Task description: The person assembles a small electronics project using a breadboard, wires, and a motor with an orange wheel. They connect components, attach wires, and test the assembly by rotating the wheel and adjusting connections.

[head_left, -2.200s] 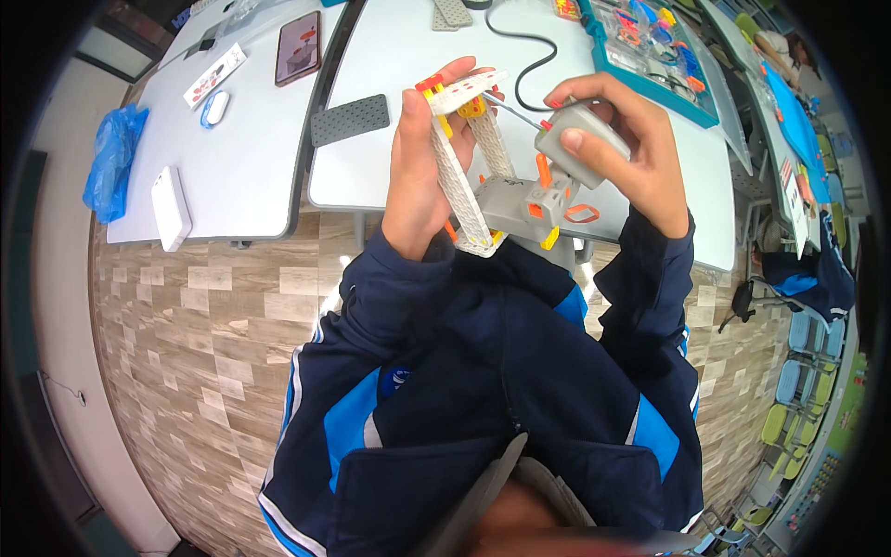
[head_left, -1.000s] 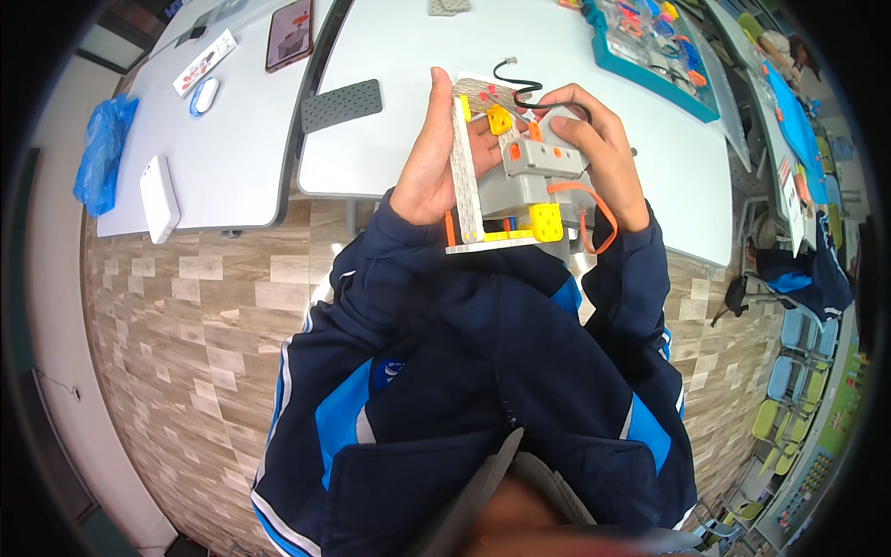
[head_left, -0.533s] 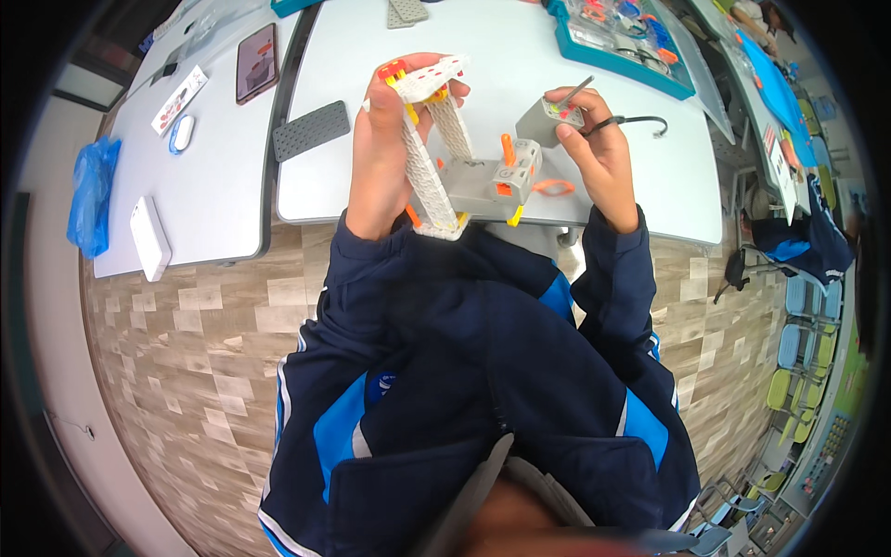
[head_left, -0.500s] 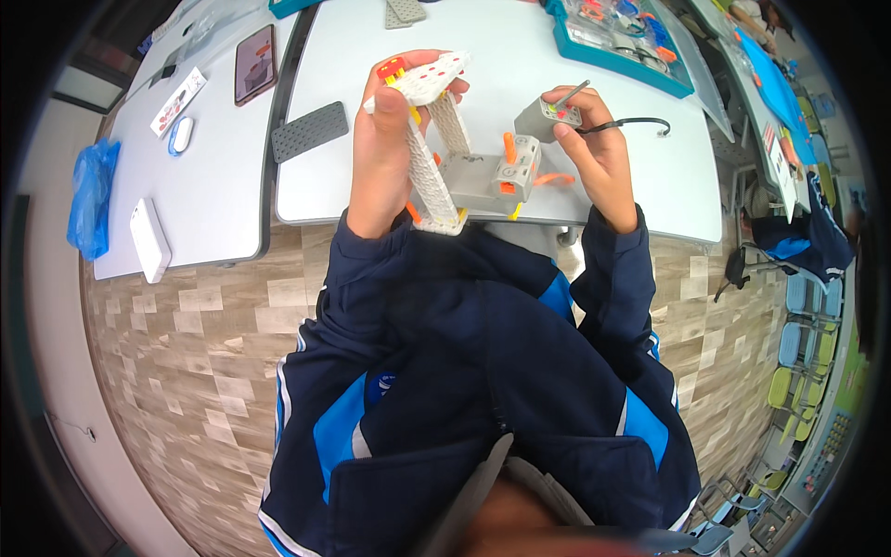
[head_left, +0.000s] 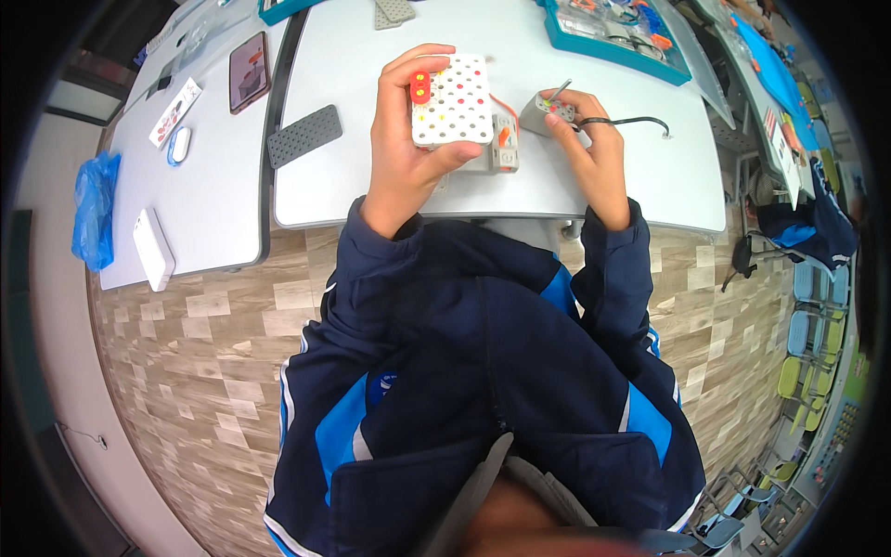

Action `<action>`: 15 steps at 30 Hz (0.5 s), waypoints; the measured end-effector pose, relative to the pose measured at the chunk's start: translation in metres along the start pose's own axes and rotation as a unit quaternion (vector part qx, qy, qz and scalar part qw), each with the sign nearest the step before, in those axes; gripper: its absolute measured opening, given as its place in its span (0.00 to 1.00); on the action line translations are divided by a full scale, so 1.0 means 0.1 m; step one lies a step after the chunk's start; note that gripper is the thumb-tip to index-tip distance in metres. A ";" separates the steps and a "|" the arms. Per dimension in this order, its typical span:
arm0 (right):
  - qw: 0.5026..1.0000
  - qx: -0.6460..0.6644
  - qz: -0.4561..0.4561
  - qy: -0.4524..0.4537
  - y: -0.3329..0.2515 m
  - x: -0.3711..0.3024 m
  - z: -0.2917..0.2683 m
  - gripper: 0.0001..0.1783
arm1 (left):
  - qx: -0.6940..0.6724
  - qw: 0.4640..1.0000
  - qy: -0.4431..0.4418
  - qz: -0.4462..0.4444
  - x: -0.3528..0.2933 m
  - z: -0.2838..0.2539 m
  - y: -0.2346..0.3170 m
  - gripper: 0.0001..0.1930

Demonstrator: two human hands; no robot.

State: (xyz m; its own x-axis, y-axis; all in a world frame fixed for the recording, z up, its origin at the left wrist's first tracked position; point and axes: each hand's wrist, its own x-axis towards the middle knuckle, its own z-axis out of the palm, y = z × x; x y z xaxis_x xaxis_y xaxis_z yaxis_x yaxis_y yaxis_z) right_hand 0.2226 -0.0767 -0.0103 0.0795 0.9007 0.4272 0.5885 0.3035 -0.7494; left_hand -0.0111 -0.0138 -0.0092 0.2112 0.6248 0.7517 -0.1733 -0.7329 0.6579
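My left hand (head_left: pixel 397 153) is closed around a build of perforated white plates, its flat top plate (head_left: pixel 457 104) turned up toward me, with fingers at the far edge and thumb at the near edge. A red two-hole connector piece (head_left: pixel 420 87) sits at the plate's left side. Partly hidden beneath it is a grey block with an orange peg (head_left: pixel 504 141); whether it is joined to the plates cannot be seen here. Farther right, my right hand (head_left: pixel 596 147) grips a grey toy motor (head_left: pixel 536 115). A thin metal shaft (head_left: pixel 561 88) sticks up from the motor, and a black cable (head_left: pixel 624 121) trails rightward.
A dark grey perforated plate (head_left: pixel 304 136) lies left of my hands. On the left table are a smartphone (head_left: pixel 249 74), a red-and-white card (head_left: pixel 174 113), a white box (head_left: pixel 153 249) and a blue plastic bag (head_left: pixel 95 212). A teal tray (head_left: pixel 624 65) of parts stands far right.
My left hand has tipped the white build, so its top plate now faces me and hides its side pieces and much of the grey block. The right hand still holds the motor, slightly lower.
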 end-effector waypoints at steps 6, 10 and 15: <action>0.997 0.041 0.015 0.067 -0.05 -0.09 -0.05 0.13 | 0.162 0.986 0.026 0.025 -0.02 -0.01 0.01 0.50; 0.997 0.046 0.005 0.063 -0.34 -0.27 -0.18 0.13 | 0.286 0.942 0.151 0.091 -0.21 0.01 0.41 0.52; 0.983 0.178 -0.002 -0.039 -0.74 -0.54 -0.30 0.13 | 0.191 0.981 -0.030 -0.013 -0.56 0.36 1.03 0.37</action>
State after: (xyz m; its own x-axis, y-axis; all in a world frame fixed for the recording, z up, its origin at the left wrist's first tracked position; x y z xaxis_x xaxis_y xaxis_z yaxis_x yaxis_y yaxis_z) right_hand 0.1991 -0.1570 0.0370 0.0078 0.9162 0.4007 0.2685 0.3840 -0.8834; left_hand -0.0062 -0.1345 0.0148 0.2697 0.6355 0.7234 0.2039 -0.7720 0.6021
